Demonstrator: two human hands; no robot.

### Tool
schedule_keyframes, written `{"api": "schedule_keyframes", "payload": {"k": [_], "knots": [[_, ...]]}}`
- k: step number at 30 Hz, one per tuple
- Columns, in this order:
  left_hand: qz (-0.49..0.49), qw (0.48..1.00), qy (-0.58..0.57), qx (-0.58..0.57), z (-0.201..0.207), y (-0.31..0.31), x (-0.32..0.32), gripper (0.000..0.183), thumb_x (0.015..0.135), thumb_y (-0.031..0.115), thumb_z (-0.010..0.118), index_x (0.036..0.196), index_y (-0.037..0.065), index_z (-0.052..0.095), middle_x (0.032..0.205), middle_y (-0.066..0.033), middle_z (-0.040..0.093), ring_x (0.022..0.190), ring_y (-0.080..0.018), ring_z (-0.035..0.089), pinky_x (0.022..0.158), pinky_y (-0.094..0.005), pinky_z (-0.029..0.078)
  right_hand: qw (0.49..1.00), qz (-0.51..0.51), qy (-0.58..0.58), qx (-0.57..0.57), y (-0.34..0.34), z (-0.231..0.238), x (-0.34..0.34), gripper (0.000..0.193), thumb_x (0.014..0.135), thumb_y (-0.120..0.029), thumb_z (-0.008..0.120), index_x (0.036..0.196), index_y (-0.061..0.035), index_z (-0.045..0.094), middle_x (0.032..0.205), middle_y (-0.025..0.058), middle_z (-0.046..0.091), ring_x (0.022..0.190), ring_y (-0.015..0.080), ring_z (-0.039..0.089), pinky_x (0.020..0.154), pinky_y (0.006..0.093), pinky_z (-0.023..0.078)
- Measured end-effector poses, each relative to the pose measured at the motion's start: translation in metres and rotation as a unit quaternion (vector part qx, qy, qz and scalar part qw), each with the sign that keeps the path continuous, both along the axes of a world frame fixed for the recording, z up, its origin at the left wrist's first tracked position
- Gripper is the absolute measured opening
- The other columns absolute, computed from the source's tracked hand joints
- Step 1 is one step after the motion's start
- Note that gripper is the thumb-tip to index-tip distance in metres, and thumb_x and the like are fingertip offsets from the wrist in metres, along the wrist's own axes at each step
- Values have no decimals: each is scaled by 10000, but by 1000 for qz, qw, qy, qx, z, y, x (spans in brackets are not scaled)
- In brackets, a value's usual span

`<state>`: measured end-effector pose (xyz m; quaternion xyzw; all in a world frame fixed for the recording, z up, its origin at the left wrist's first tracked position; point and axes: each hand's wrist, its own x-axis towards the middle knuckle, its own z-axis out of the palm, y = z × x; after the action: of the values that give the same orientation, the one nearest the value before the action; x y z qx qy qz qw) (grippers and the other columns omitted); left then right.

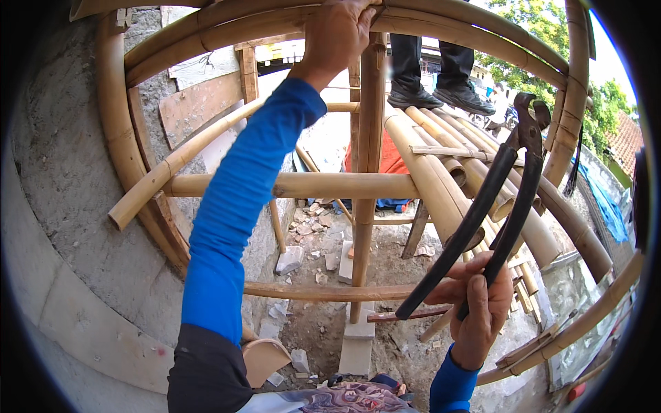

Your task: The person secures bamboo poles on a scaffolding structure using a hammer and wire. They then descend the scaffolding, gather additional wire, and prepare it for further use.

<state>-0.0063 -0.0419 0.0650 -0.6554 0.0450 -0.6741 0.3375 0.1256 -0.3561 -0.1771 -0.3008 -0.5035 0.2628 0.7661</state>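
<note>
My right hand (482, 303) is closed on long-handled pincers (529, 148). Their black-sleeved handles spread apart, and the rounded metal jaws point up. My left hand (336, 40) reaches to the top, against the horizontal bamboo poles (441, 26), near where the upright bamboo post (370, 124) meets them. Its fingers are curled together beside something dark at that joint, too small to make out. Blue sleeves cover both forearms.
A person in dark trousers and black shoes (407, 95) stands on a bamboo platform (441, 182) ahead. A bamboo crossbar (330, 186) spans the frame below my arm. Rubble (313, 224) and pale blocks (357, 351) lie on the ground. A rough wall (69, 186) rises at left.
</note>
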Motion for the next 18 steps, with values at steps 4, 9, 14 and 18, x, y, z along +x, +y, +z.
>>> {"api": "schedule_keyframes", "payload": {"k": [4, 9, 14, 18], "knots": [[78, 993, 87, -34, 35, 3, 9, 181, 929, 110, 661, 1067, 17, 731, 956, -154, 684, 878, -346, 667, 841, -440, 534, 1000, -21, -16, 14, -15, -18, 13, 229, 1060, -150, 462, 1199, 29, 428, 1019, 259, 691, 744, 300, 754, 580, 348, 646], [151, 978, 142, 20, 53, 19, -4, 166, 918, 164, 666, 998, 29, 719, 964, -132, 683, 962, -324, 659, 850, -425, 540, 998, -57, -9, 1, -18, -29, 16, 269, 1053, -173, 491, 1194, 48, 429, 980, 274, 680, 693, 274, 743, 536, 329, 633], [212, 957, 197, 31, 70, 2, 11, 166, 877, 196, 694, 828, 40, 662, 939, -144, 704, 929, -324, 684, 818, -442, 552, 995, -94, -15, -6, -12, -39, 25, 249, 1057, -168, 479, 1189, 38, 429, 958, 257, 687, 667, 265, 740, 518, 311, 626], [199, 971, 130, -20, 64, 8, 34, 145, 859, 193, 698, 859, 49, 695, 887, -160, 707, 888, -335, 697, 793, -467, 555, 995, -101, -10, -2, -6, -42, 27, 243, 1058, -161, 468, 1193, 37, 428, 964, 257, 687, 675, 267, 744, 519, 312, 627]]}}
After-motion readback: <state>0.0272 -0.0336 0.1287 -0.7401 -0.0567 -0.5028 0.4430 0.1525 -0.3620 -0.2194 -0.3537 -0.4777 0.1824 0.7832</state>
